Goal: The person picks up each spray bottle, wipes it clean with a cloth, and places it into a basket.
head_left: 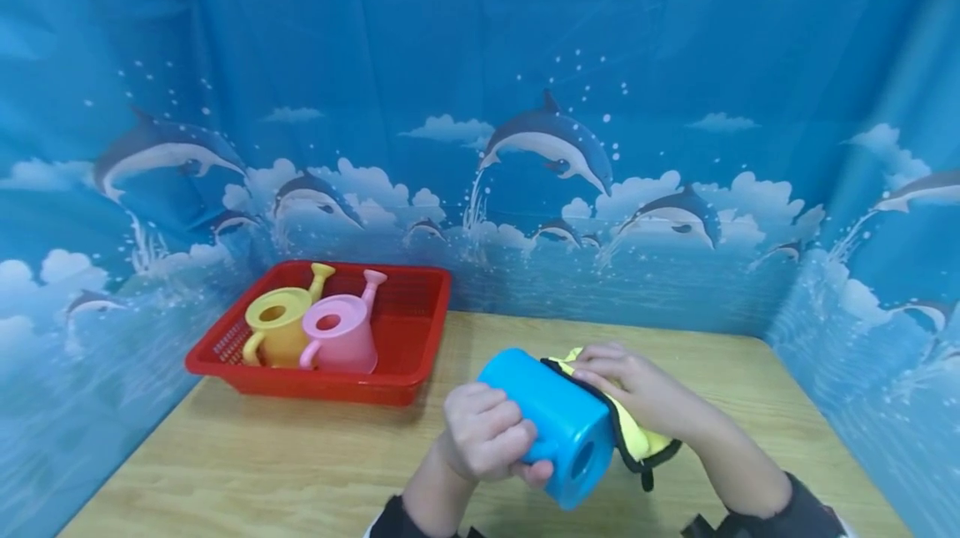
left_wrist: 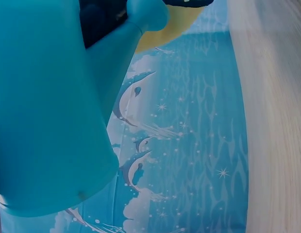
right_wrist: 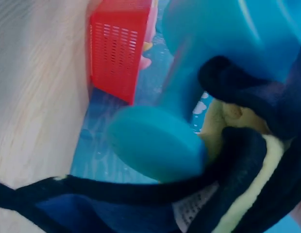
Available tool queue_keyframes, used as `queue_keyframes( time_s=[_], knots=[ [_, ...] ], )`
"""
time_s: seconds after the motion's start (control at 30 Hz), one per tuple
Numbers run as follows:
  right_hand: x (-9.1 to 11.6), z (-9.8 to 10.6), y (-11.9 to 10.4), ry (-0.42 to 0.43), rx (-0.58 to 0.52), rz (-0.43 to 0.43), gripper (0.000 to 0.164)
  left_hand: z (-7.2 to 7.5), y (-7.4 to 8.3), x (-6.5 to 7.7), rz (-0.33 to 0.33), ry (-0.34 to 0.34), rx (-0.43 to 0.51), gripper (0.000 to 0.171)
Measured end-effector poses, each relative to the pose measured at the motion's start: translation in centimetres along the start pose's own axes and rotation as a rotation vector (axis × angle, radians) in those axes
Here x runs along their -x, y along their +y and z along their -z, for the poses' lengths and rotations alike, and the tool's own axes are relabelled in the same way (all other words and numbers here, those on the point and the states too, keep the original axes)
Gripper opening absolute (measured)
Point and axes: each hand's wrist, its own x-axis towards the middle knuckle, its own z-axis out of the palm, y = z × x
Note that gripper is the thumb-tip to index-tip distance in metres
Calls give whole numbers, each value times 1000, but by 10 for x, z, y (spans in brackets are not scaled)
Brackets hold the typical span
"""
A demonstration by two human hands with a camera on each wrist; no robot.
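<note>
A blue watering can is tilted above the table in the head view, its round top opening toward me. My left hand grips it at the handle, fingers curled. On the can's right side, my right hand holds a yellow cloth with black edging against it. The can's smooth body fills the left of the left wrist view. Close up in the right wrist view, the can's round sprinkler head pokes out beside the folded cloth, which shows a dark blue side.
At the back left of the wooden table stands a red plastic basket with perforated sides. Inside it are a yellow watering can and a pink watering can. A blue dolphin-print curtain surrounds the table's back and sides.
</note>
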Motion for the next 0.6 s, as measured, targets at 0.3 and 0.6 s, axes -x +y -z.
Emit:
queue_keyframes(
  time_s=[0.3, 0.6],
  knots=[
    [-24, -12, 5, 5, -17, 56, 27, 3, 0, -12, -39, 57, -23, 49],
    [-34, -10, -2, -11, 44, 23, 30, 3, -5, -9, -39, 111, -10, 49]
  ],
)
